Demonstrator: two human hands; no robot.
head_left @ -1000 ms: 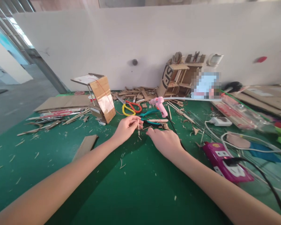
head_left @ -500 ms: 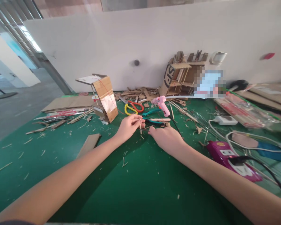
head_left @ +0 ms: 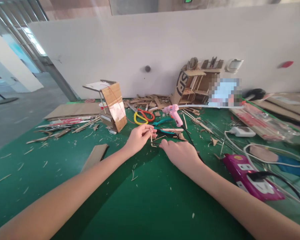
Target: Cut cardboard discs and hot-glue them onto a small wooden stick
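Observation:
My left hand pinches a thin wooden stick between thumb and fingers. The stick points down over the green table. Closed fingers on my right hand hold something thin and dark, mostly hidden, that reaches toward the stick's lower end; its kind is unclear. Just beyond my hands lie teal-and-black handled pliers and a light wooden strip. Behind them are scissors with one yellow and one orange handle. A pink hot glue gun stands beyond my right hand, its black cord running toward that hand.
Left stands a cardboard model with a red wire; near it lies a cardboard strip. Cardboard scraps and a cardboard shelf line the white wall. At right are a magenta power strip, a white adapter and looping cables.
My right hand has shifted slightly, and the thin dark thing at its fingertips now shows by the stick's lower end. My left hand keeps its pinch. The whole view has shifted slightly.

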